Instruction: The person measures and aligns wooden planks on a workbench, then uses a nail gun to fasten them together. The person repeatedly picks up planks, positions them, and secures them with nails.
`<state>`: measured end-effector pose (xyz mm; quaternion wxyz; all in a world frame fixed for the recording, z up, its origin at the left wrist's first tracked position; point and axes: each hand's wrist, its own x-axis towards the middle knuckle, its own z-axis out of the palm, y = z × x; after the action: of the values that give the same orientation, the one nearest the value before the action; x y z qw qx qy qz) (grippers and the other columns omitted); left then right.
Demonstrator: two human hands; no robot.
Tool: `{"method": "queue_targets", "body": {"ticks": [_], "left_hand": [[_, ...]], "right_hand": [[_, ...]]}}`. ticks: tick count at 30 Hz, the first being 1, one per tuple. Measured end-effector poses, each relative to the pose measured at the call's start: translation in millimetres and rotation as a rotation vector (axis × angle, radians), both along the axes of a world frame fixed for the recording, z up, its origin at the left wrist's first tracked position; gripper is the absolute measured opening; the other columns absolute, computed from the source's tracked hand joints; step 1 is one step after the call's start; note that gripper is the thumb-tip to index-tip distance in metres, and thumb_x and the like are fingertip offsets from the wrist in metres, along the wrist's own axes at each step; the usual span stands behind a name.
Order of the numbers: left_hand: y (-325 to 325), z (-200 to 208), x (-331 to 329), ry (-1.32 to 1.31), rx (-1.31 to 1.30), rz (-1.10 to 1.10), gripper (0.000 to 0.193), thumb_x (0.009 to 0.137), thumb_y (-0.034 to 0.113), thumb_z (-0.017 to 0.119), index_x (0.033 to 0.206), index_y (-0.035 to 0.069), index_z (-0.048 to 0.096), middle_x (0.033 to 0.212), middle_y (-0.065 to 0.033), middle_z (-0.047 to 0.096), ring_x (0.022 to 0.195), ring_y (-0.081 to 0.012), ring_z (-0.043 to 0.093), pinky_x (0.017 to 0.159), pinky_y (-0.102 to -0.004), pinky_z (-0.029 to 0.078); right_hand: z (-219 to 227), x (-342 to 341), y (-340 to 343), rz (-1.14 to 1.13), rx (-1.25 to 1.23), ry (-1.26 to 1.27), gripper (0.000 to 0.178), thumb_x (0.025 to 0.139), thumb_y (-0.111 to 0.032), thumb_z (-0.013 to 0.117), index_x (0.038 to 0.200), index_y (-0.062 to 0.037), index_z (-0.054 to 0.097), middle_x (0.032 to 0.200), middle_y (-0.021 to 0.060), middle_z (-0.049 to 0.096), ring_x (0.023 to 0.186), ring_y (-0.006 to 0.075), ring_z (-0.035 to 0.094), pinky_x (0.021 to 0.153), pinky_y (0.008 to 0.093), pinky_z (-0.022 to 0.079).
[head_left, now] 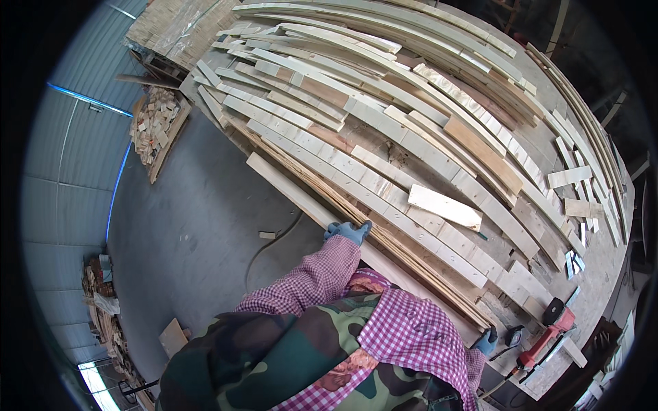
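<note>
A stack of thin wooden strips (418,264) runs along the near edge of the workbench, from upper left to lower right. Beside it, on my side, lies a wide pale board (288,189). My left hand (348,233), in a blue glove, reaches over the board, its fingers closed on the edge of the strips. At the right end of the stack is my right hand (486,340), also gloved; its fingers are curled at the strip ends, and my sleeve and clothing hide part of it.
Many long planks (384,123) cover the workbench. A short board (445,207) lies across them. A red power tool (546,337) and a tape measure (513,335) sit near the right corner. A pallet of wood offcuts (157,127) and a hose (264,248) are on the floor.
</note>
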<state>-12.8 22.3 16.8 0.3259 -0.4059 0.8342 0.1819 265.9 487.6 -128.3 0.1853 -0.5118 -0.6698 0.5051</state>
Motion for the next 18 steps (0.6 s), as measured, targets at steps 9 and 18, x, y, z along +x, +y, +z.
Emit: {"method": "queue_targets", "body": {"ticks": [9, 18], "left_hand": [[1, -14, 5, 0.051, 0.019, 0.068, 0.056, 0.077, 0.056, 0.056, 0.114, 0.015, 0.062, 0.13, -0.0172, 0.04, 0.12, -0.0331, 0.04, 0.098, -0.0482, 0.038], [5, -16, 57, 0.604, 0.353, 0.499, 0.031, 0.072, 0.027, 0.071, 0.073, -0.003, 0.062, 0.077, -0.0158, 0.06, 0.071, -0.0231, 0.058, 0.066, -0.0369, 0.047]], "right_hand": [[8, 0, 4, -0.006, -0.081, -0.027, 0.014, 0.086, -0.006, 0.065, 0.093, -0.0026, 0.054, 0.082, 0.0036, 0.06, 0.072, 0.0116, 0.054, 0.063, 0.0236, 0.045], [26, 28, 37, -0.102, -0.098, 0.027, 0.037, 0.083, 0.008, 0.057, 0.119, -0.0005, 0.054, 0.109, 0.007, 0.059, 0.091, 0.0157, 0.056, 0.08, 0.0264, 0.047]]}}
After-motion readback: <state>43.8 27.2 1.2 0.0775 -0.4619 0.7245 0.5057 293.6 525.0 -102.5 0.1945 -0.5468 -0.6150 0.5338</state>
